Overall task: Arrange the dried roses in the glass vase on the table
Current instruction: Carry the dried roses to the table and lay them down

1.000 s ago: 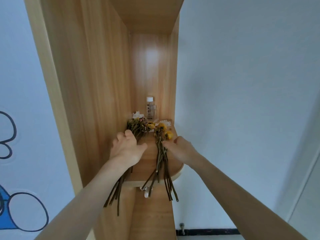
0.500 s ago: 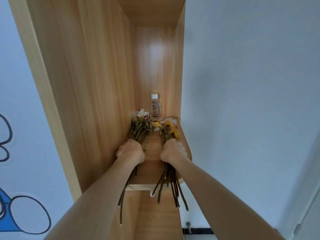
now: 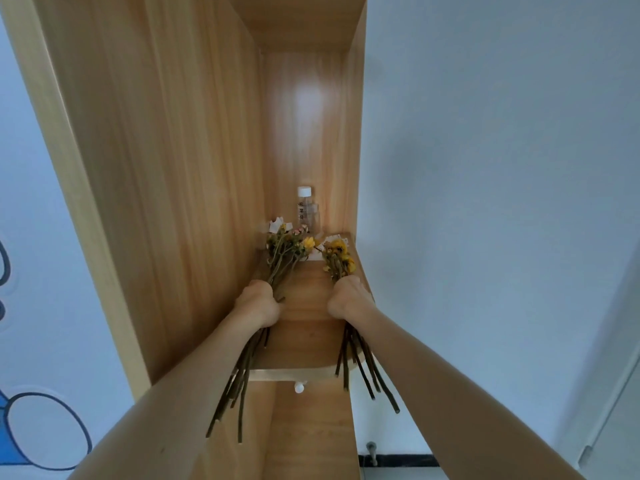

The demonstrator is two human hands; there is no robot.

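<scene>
Two bunches of dried flowers lie on a wooden shelf (image 3: 304, 344). My left hand (image 3: 258, 304) is closed around the stems of the left bunch (image 3: 285, 252), whose heads are yellow, pink and white. My right hand (image 3: 348, 299) is closed around the stems of the right bunch (image 3: 337, 259), which has yellow heads. The brown stem ends hang past the shelf's front edge below both wrists. No glass vase or table is in view.
A small clear bottle (image 3: 306, 211) with a white cap stands at the back of the shelf against the wooden rear panel. A tall wooden side panel (image 3: 173, 168) rises on the left. A white wall (image 3: 485, 202) lies to the right. A white peg (image 3: 298, 387) sits under the shelf.
Both hands went from resting open over the bunches to closing around the stems. The two bunches have since been drawn a little apart, left and right.
</scene>
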